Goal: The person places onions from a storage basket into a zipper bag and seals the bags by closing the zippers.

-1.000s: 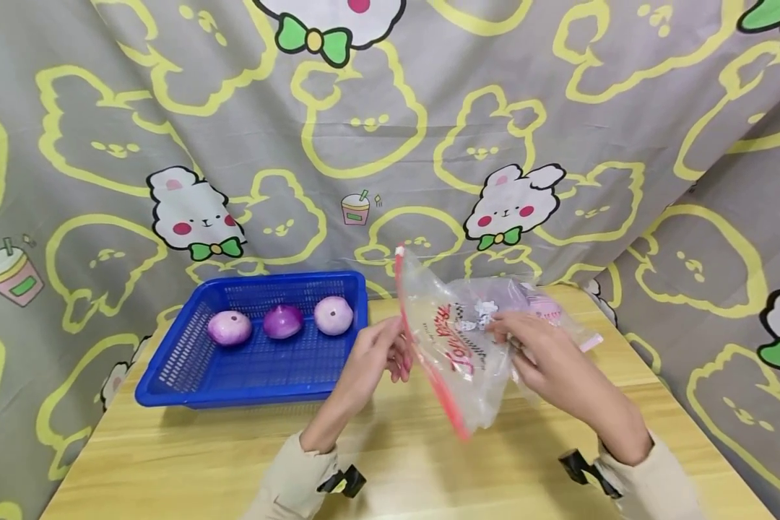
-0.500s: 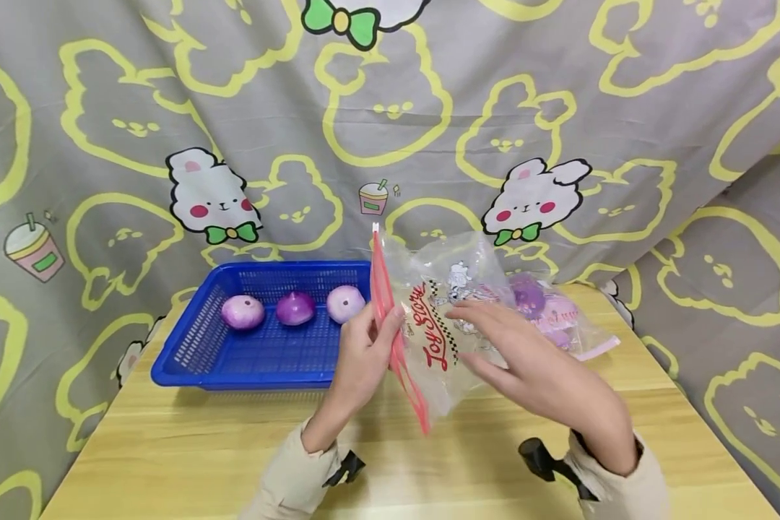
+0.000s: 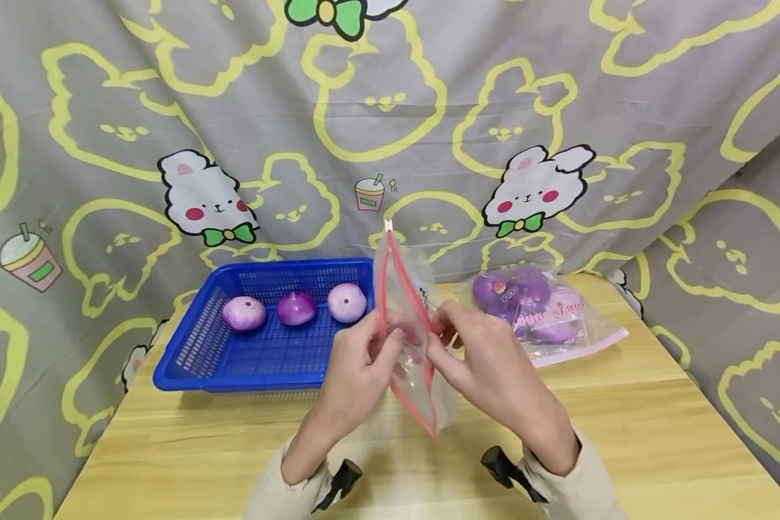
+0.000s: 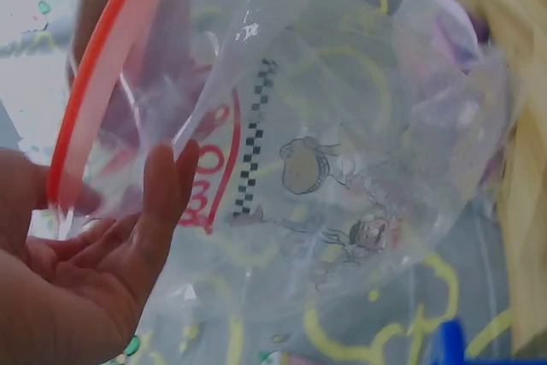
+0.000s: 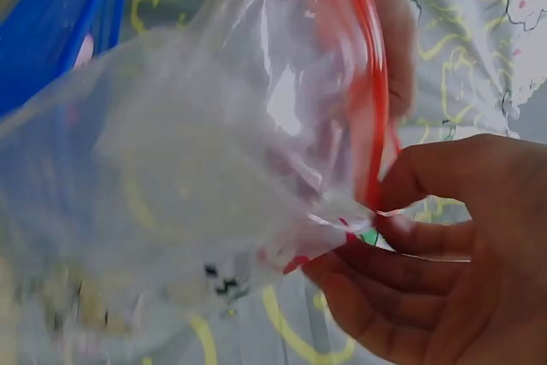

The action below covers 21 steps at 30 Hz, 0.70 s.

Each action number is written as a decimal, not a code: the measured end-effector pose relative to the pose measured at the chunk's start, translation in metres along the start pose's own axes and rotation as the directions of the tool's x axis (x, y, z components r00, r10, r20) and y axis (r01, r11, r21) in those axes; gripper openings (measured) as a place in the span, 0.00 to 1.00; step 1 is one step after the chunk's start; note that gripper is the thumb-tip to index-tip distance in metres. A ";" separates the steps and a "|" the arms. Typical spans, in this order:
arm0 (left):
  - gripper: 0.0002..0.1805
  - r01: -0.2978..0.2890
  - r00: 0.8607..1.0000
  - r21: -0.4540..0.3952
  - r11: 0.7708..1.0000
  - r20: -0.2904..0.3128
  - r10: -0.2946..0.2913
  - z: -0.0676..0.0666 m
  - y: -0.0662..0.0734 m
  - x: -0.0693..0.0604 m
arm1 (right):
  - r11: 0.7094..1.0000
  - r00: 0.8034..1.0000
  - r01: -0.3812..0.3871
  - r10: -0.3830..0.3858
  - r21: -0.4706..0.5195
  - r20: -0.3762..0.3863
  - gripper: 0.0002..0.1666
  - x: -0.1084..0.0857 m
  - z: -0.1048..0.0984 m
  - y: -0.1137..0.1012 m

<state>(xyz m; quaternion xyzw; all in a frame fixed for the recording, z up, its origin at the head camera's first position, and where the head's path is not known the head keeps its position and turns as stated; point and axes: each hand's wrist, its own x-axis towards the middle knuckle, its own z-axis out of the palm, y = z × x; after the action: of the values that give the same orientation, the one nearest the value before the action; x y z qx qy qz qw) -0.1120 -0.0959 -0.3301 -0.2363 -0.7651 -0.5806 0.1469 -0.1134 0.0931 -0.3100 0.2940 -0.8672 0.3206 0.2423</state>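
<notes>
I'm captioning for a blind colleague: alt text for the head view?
A person's left hand and right hand hold open a clear, red-edged bag above a wooden table. Left of it, a blue basket holds three purple onions; right, another clear bag contains purple items.

Left hand, lower left, gripping the bag's rim. Clear plastic bag, centre: red rim, upper left; red lettering; checkered band; cartoon figures. Right hand, upper left, partly hidden behind the rim. Wooden surface, right edge. Blue item, lower right corner, cut off. Grey-and-yellow cloth, background.
</notes>
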 end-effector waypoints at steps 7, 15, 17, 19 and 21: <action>0.07 -0.073 0.973 0.181 0.981 -0.204 0.110 -0.022 0.002 0.005 | 0.997 0.978 -0.039 0.051 0.060 -0.204 0.15 0.000 -0.010 0.016; 0.19 -0.122 0.927 0.172 0.977 -0.331 0.174 -0.027 -0.004 0.006 | 0.993 0.981 0.081 -0.094 -0.085 -0.172 0.22 0.001 -0.007 0.029; 0.19 -0.196 0.928 0.165 0.967 -0.286 0.238 -0.019 -0.006 0.006 | 0.992 0.988 0.064 -0.078 -0.107 -0.133 0.21 0.003 -0.004 0.029; 0.18 -0.263 0.929 0.182 0.947 -0.217 0.300 -0.011 -0.009 0.006 | 0.992 0.995 0.032 -0.042 -0.119 -0.086 0.18 0.004 0.000 0.030; 0.17 -0.310 0.928 0.213 0.927 -0.144 0.343 -0.005 -0.011 0.005 | 0.993 1.000 -0.013 0.012 -0.118 -0.011 0.16 0.006 0.004 0.031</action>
<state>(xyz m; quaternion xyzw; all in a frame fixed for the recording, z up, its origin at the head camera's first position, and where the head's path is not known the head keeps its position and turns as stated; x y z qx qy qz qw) -0.1223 -0.1023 -0.3351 -0.2929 -0.7494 -0.4927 0.3313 -0.1390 0.1070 -0.3221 0.2723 -0.8852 0.2717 0.2617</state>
